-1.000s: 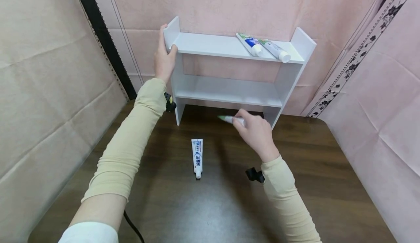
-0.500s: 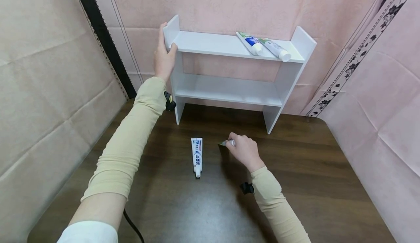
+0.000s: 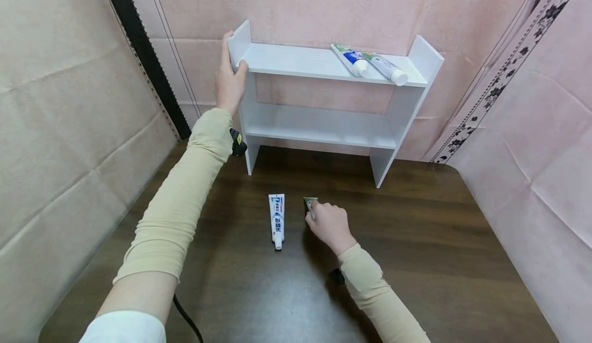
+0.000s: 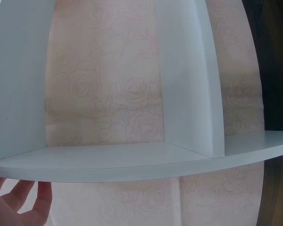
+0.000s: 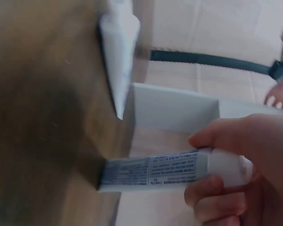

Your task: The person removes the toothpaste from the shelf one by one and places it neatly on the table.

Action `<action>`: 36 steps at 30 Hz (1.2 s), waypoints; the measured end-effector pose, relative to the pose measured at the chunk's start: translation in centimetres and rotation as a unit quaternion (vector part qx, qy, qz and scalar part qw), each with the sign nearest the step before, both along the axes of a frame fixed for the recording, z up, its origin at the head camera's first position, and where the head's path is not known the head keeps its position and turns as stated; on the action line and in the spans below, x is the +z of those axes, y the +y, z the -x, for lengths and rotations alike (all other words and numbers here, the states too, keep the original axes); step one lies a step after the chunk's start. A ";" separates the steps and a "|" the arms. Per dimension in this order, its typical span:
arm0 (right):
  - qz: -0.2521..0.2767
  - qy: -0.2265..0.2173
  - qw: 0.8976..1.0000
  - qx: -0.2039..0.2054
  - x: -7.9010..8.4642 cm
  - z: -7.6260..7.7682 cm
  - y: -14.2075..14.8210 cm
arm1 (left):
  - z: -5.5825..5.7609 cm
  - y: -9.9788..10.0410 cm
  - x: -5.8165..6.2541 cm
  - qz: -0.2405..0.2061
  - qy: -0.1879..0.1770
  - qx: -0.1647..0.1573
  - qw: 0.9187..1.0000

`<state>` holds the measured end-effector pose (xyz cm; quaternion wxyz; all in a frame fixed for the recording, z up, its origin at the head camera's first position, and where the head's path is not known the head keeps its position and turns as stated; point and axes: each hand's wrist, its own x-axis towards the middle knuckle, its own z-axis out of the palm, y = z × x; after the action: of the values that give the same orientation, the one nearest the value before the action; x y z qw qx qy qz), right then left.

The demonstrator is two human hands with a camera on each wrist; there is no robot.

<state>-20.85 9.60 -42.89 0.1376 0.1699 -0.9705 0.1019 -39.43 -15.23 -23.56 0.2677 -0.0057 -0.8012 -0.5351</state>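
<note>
My left hand (image 3: 229, 83) grips the upper left side panel of a white two-tier shelf (image 3: 319, 127); in the left wrist view its fingers (image 4: 41, 202) curl against the panel's edge. Over the table, my right hand (image 3: 329, 224) pinches a toothpaste tube (image 5: 151, 172) near its white cap. That tube's flat end points down at the wooden tabletop, and whether it touches cannot be told. To its left lies another toothpaste tube (image 3: 277, 219), cap toward me. Two more tubes, one blue and green (image 3: 350, 60) and one whitish (image 3: 386, 69), lie side by side on the top tier's right part.
The dark wooden table (image 3: 444, 260) carries the shelf at its back edge. Pink patterned cloth (image 3: 324, 8) hangs behind, with cloth walls at left (image 3: 69, 127) and right (image 3: 546, 152). A black cable (image 3: 187, 318) lies near my left forearm.
My right hand has come down from in front of the shelf's lower right, toward me and left, bringing the tube beside the one on the table. The left hand keeps its grip.
</note>
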 end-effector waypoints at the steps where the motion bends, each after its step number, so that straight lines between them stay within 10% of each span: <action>1: -0.011 0.008 1.000 0.001 -0.3 -0.1 -0.2 | 0.0 0.0 0.0 0.001 -0.002 0.001 1.000; 15: -0.057 0.037 0.998 0.011 -3.8 -0.9 -1.2 | -0.1 -0.2 0.0 0.005 -0.001 0.004 1.000; 36: 0.034 -0.208 0.977 0.017 -3.0 0.7 1.5 | 0.0 -0.1 -0.1 0.006 -0.003 0.007 1.000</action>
<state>-21.57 11.05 -45.92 -0.0636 0.1563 -0.9709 0.1700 -39.48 -15.29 -23.65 0.2692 -0.0006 -0.8053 -0.5283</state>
